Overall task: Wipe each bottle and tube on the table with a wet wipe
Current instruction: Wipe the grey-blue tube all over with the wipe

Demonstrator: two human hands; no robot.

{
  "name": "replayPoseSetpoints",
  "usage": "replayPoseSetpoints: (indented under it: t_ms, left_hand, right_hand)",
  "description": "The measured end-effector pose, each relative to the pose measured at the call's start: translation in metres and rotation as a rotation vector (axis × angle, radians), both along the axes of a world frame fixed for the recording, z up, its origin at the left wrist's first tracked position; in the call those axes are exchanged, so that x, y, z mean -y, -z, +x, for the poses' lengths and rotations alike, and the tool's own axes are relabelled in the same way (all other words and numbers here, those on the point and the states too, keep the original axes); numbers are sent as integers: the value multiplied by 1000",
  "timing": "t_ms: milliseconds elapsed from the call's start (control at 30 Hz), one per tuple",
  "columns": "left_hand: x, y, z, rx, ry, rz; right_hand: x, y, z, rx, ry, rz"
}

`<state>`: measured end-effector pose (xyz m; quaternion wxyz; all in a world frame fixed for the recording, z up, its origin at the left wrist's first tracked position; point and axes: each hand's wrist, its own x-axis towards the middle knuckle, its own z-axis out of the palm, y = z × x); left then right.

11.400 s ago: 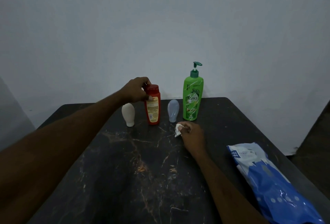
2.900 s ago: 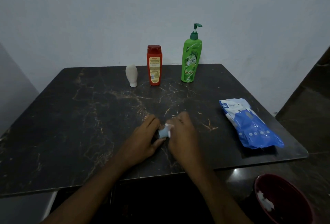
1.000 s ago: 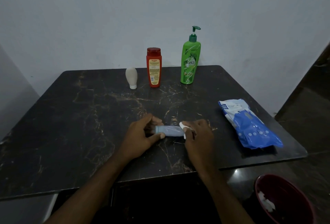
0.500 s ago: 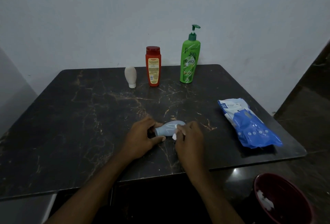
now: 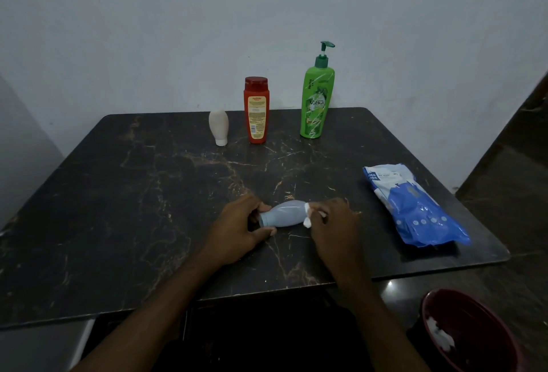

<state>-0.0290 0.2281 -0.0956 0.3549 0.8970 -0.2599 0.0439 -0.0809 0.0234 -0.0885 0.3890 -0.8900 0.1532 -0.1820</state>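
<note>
a white tube point(image 5: 218, 127) stands cap-down at the back of the table point(image 5: 118, 193), with a red bottle point(image 5: 256, 110) beside it. near the front edge the left hand point(image 5: 237, 229) curls fingers and thumb round the cap end of a blue tube point(image 5: 283, 214) lying sideways. a green bottle point(image 5: 317, 102) stands behind. the right hand point(image 5: 335, 229) pinches a wipe point(image 5: 307, 217) against the tube's other end. a wipe pack point(image 5: 412, 205) lies to the right.

Tube point(image 5: 218, 127), capped bottle point(image 5: 256, 113), pump bottle point(image 5: 317, 102) along table point(image 5: 118, 193) rear, second tube point(image 5: 284, 214) front, wipes pack point(image 5: 412, 205) right
</note>
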Motion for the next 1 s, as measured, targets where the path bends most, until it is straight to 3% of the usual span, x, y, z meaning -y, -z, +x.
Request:
replayPoseSetpoints:
  t_ms: [233,400,567,733,867,1000]
  left_hand:
    - [0,3,-1,35,39,-57]
    - [0,2,-3,51,41,-35]
    - [-1,3,-4,81,64,-22]
    - [1,2,-6,132,64,-6]
    - [0,3,-6,134,74,-37]
    - [0,1,-7,137,91,-18]
  right_hand:
    - [-63,13,-19,225,-267,-173]
    - [-29,10,-7,186,-136,-26]
    - [1,9,12,-65,68,15]
    - [-43,4,-6,159,-75,-81]
    - [-59,10,-13,213,-173,-136]
    - [-29,-2,-10,148,-146,68]
